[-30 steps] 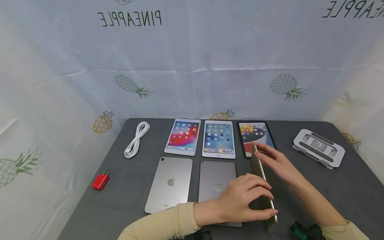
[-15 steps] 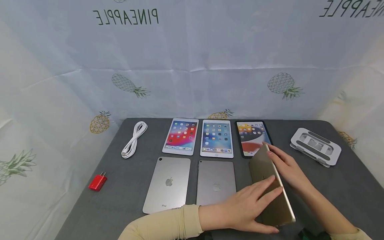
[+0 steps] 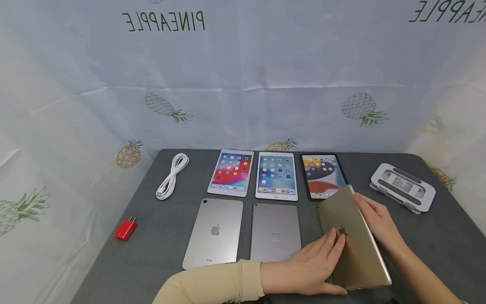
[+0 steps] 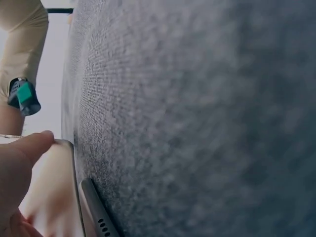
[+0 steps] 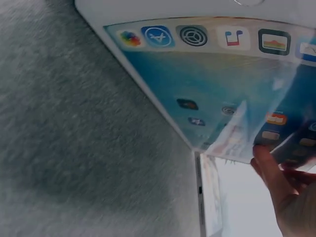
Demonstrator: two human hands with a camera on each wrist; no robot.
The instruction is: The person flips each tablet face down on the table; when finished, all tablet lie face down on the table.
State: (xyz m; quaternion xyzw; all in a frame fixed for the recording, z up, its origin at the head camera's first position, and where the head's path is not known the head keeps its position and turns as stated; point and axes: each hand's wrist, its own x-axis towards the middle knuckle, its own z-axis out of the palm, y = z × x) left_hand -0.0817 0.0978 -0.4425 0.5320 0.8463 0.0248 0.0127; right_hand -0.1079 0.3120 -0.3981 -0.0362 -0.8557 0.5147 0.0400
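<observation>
A gold tablet [image 3: 360, 249] stands tilted on its long left edge in the head view, its back with the apple logo facing left. Flat against that back lie the straight fingers of my left hand [image 3: 311, 266], the thumb near the bottom corner. My right hand [image 3: 379, 217] grips the upper right edge. In the right wrist view the tablet's screen [image 5: 163, 74] is lit with app icons, and fingertips of the right hand [image 5: 291, 197] touch it near the far edge. The left wrist view shows the left thumb [image 4: 37, 145] at the tablet's corner.
Face down to the left lie a grey tablet [image 3: 276, 228] and a silver tablet [image 3: 214, 232]. Behind stand out three lit tablets: white [image 3: 230, 173], white [image 3: 277, 175], black-edged [image 3: 324, 175]. A folded stand [image 3: 403, 188], white cable [image 3: 172, 175] and red charger [image 3: 126, 229] lie around.
The gold tablet has leaned over to the right, so more of its back shows. My left hand's fingers moved from its edge to flat on its back; the right hand shifted right with it.
</observation>
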